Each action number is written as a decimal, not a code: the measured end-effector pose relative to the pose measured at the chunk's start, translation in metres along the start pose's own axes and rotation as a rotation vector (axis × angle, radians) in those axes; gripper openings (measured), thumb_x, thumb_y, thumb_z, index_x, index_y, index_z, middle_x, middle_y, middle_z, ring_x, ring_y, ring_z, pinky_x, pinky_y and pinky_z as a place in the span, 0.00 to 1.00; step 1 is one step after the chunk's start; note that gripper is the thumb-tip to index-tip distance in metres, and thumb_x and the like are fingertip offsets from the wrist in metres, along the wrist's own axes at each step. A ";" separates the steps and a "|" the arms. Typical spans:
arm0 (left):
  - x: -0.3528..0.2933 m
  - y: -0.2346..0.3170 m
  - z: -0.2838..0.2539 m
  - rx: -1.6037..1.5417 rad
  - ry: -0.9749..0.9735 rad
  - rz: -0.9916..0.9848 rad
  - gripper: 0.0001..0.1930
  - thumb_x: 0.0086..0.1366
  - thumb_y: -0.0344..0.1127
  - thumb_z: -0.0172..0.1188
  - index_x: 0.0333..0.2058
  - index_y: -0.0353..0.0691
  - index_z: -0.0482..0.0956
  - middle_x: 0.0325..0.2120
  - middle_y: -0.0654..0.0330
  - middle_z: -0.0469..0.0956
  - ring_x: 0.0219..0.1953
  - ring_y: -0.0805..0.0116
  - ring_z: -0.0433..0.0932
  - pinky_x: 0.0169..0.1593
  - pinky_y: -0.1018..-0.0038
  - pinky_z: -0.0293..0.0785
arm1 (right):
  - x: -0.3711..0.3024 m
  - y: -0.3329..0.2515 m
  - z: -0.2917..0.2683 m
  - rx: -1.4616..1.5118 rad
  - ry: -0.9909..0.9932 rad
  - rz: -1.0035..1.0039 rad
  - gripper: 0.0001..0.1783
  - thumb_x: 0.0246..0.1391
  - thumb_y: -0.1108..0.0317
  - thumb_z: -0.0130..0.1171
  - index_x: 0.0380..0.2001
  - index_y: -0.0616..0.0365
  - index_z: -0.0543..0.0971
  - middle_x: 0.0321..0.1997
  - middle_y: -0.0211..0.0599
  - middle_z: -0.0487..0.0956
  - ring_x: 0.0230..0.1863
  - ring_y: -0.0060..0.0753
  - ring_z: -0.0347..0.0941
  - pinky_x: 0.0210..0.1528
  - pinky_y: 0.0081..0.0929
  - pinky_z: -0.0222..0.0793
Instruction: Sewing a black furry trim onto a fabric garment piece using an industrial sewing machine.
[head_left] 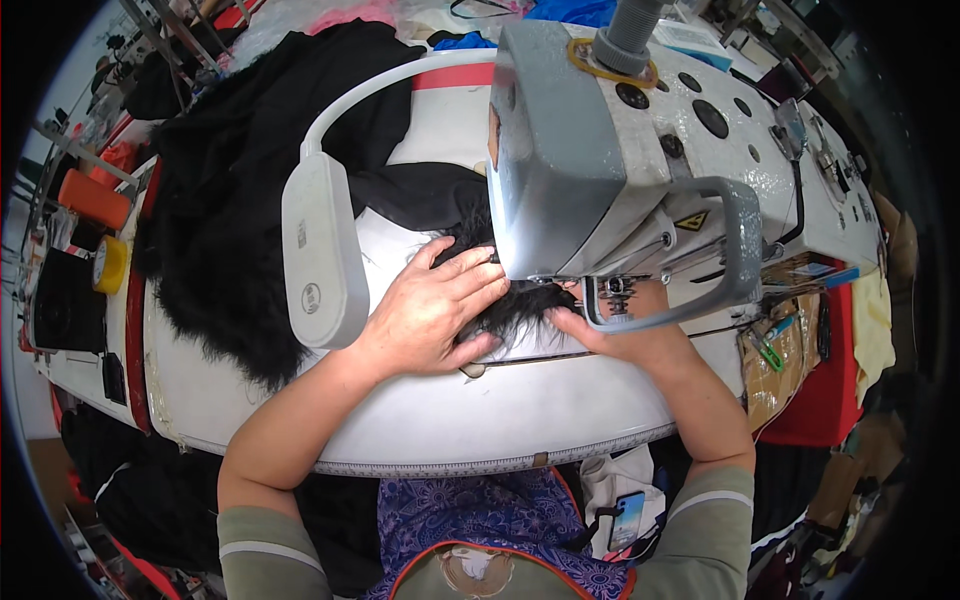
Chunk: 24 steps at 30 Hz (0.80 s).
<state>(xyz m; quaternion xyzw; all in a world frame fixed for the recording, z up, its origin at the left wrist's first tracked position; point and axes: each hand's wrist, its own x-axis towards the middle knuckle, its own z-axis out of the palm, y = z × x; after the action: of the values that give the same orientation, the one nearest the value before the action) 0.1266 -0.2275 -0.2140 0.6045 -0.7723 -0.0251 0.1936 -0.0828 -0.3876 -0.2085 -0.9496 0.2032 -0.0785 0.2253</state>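
Note:
A strip of black furry fabric (515, 308) lies under the head of a grey and white sewing machine (560, 150). My left hand (425, 310) rests on the fur left of the needle area, fingers stretched out and flat, thumb apart. To the right of the needle, my right hand (625, 335) has its thumb against the fur's edge and closes on it; the machine's grey guard (735, 260) hides most of its fingers. A smooth black part of the fabric (420, 195) runs back behind the left hand.
A white lamp (325, 250) on a curved arm stands left of the machine. Black fabric with furry edges (240, 200) covers the table's left. A measuring tape (440, 468) lines the white table's (480, 415) front edge. Green-handled snips (770, 350) lie right.

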 end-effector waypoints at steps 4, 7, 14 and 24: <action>-0.001 -0.001 0.001 -0.006 0.009 0.000 0.27 0.53 0.47 0.64 0.48 0.34 0.78 0.50 0.57 0.75 0.60 0.61 0.68 0.63 0.52 0.58 | 0.001 0.001 0.002 -0.042 0.032 -0.056 0.20 0.41 0.59 0.72 0.38 0.55 0.83 0.34 0.33 0.84 0.36 0.36 0.81 0.41 0.32 0.75; 0.000 -0.002 0.003 -0.015 0.018 0.021 0.27 0.53 0.46 0.64 0.48 0.33 0.77 0.50 0.56 0.75 0.60 0.61 0.68 0.63 0.52 0.59 | -0.001 0.008 0.005 -0.108 0.052 -0.107 0.20 0.41 0.59 0.72 0.38 0.55 0.83 0.35 0.33 0.84 0.37 0.37 0.81 0.41 0.31 0.75; -0.001 -0.003 0.003 -0.053 0.026 0.009 0.28 0.52 0.46 0.65 0.47 0.32 0.77 0.50 0.55 0.75 0.58 0.59 0.70 0.63 0.54 0.60 | 0.001 0.004 0.004 -0.129 0.095 -0.152 0.19 0.39 0.60 0.73 0.37 0.54 0.84 0.35 0.34 0.84 0.37 0.36 0.81 0.41 0.31 0.76; 0.001 -0.005 0.002 -0.023 0.073 0.056 0.24 0.52 0.42 0.65 0.45 0.35 0.78 0.49 0.57 0.75 0.59 0.57 0.68 0.64 0.55 0.61 | 0.001 0.010 0.008 -0.055 0.124 -0.119 0.16 0.40 0.63 0.72 0.35 0.56 0.84 0.34 0.33 0.84 0.36 0.34 0.81 0.40 0.29 0.77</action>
<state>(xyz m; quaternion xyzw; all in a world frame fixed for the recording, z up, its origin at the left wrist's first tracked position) 0.1303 -0.2306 -0.2172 0.5807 -0.7812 -0.0066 0.2292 -0.0836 -0.3930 -0.2205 -0.9591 0.1621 -0.1449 0.1813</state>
